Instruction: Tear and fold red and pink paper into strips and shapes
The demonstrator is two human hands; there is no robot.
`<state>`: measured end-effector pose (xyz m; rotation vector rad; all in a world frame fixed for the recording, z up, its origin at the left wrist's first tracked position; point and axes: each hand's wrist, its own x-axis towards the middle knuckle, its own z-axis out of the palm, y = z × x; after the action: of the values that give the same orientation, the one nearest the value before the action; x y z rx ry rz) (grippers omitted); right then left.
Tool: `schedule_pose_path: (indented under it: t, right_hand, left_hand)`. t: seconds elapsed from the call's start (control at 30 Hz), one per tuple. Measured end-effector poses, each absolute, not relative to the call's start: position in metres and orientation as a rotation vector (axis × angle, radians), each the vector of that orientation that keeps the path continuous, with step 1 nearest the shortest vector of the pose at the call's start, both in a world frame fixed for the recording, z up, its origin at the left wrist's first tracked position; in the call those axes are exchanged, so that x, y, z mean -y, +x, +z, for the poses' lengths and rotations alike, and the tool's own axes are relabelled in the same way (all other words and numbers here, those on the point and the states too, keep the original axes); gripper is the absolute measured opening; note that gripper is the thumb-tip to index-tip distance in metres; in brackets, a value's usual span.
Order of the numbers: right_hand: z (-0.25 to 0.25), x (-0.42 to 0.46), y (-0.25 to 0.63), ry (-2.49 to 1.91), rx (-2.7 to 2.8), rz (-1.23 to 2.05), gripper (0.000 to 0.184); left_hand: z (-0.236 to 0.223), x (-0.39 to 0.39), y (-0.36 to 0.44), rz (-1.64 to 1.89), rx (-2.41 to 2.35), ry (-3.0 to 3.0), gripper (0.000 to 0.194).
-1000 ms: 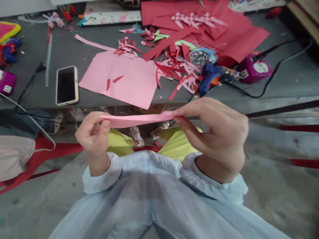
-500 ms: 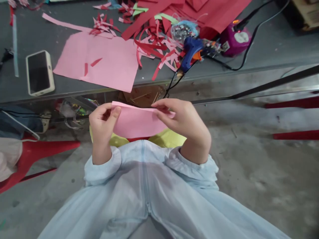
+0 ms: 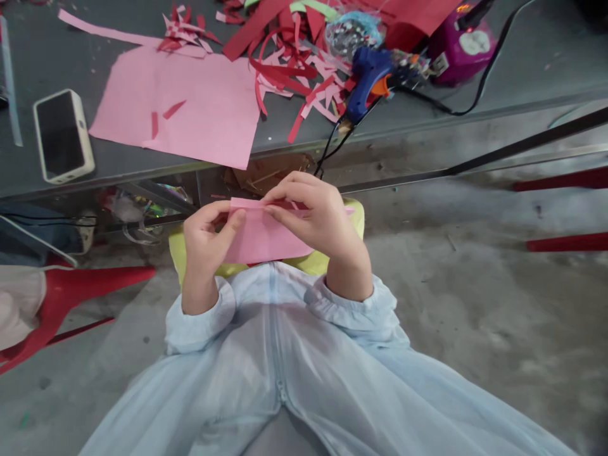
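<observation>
Over my lap, in front of the table's edge, I hold a sheet of pink paper (image 3: 266, 237) with a narrow fold along its far edge. My left hand (image 3: 206, 234) pinches the left end of that fold, thumb on top. Closed on the same folded edge, a little right of the left thumb, are the thumb and fingers of my right hand (image 3: 311, 212). The right end of the fold sticks out past the right hand. Part of the sheet lies hidden beneath the right hand.
On the grey table (image 3: 28, 57) lie a phone (image 3: 61, 136), a larger pink sheet (image 3: 204, 114), red and pink paper scraps (image 3: 304, 76), and a blue glue gun (image 3: 368, 79) by a purple box (image 3: 460, 47) with a black cord. A red chair (image 3: 76, 291) stands at the left.
The pink paper has tipped from nearly edge-on to showing its broad face. My right hand has slid left along the fold, closer to my left hand. The view has shifted down and right.
</observation>
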<state>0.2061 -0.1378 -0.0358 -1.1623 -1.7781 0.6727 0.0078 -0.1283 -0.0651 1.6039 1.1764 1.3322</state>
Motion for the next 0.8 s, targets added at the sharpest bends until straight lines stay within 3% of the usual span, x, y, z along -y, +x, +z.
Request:
schedule_pose_path:
  t: [0.47,0.8]
  right_hand:
    - [-0.042,0.142,0.190,-0.958,1.814,0.352,0.019]
    - [-0.034,0.149,0.190,-1.081,1.951,0.192,0.026]
  left_hand:
    - [-0.053,0.144,0.012,1.194,-1.218,1.470,0.013]
    - [-0.044,0.155,0.015,1.107,-1.240,1.284,0.018]
